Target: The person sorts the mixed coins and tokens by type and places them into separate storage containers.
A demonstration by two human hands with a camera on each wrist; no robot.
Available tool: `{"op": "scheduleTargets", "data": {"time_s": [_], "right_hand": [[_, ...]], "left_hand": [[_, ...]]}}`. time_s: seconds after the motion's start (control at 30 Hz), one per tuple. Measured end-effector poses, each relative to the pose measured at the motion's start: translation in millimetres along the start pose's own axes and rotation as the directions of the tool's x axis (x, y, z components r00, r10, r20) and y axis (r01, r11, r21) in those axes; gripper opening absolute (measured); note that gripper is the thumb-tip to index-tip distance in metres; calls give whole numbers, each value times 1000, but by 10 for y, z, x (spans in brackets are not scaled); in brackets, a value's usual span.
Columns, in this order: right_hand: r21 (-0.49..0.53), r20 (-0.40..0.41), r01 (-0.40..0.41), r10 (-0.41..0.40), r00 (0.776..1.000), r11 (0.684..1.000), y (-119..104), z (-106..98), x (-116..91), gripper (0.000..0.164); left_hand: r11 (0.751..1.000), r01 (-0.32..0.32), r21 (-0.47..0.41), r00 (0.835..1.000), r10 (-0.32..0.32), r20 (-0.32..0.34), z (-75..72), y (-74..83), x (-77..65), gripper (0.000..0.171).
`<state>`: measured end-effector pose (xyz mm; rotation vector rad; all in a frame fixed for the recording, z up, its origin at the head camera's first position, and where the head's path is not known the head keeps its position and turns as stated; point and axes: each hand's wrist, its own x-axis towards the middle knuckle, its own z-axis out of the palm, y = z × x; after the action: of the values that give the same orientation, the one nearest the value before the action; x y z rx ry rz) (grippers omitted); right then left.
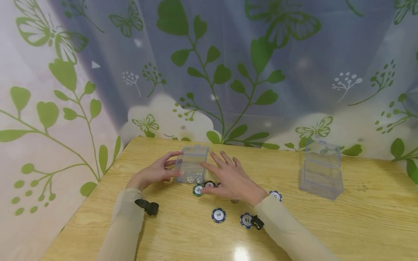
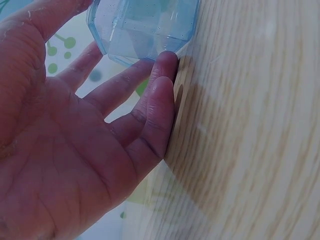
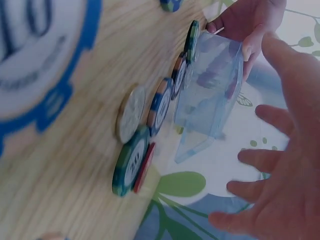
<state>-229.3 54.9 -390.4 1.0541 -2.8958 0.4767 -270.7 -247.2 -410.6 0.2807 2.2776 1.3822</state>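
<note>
A clear plastic box (image 1: 192,163) stands with its lid open on the left part of the table, silver coins (image 1: 190,179) showing at its near end. My left hand (image 1: 156,173) holds the box at its left side, thumb near the front corner. Over the table to the right of the box, my right hand (image 1: 230,177) is spread with nothing in it. Below it lie a green poker chip (image 1: 197,190) and a black one (image 1: 209,185). In the right wrist view, a coin (image 3: 131,114), a blue chip (image 3: 160,106), another green chip (image 3: 131,162) and a red one (image 3: 145,167) lie near the box.
Nearer me are a blue chip marked 50 (image 1: 218,215) and one marked 10 (image 1: 246,220), with another blue chip (image 1: 275,195) by the right sleeve. A second clear box (image 1: 321,179), lid raised, stands at the right. A patterned curtain (image 1: 228,72) hangs behind the table.
</note>
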Motion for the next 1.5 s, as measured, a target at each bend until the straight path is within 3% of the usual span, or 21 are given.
{"op": "scheduleTargets", "data": {"time_s": [0.2, 0.97, 1.27, 1.5], "right_hand": [[-83, -9, -25, 24, 1000, 996, 24, -25, -122, 83], [-94, -23, 1, -3, 1000, 996, 263, -107, -474, 77], [-93, -16, 43, -45, 999, 995, 379, -131, -534, 70], [-32, 24, 90, -89, 996, 995, 442, -145, -582, 50]], "left_hand": [[1000, -7, 12, 1000, 7, -8, 4, 2, -3, 84], [1000, -14, 17, 1000, 14, 5, 10, 14, -13, 86], [1000, -13, 18, 1000, 13, 5, 12, 26, -21, 86], [1000, -12, 12, 1000, 12, 4, 13, 23, -23, 85]]}}
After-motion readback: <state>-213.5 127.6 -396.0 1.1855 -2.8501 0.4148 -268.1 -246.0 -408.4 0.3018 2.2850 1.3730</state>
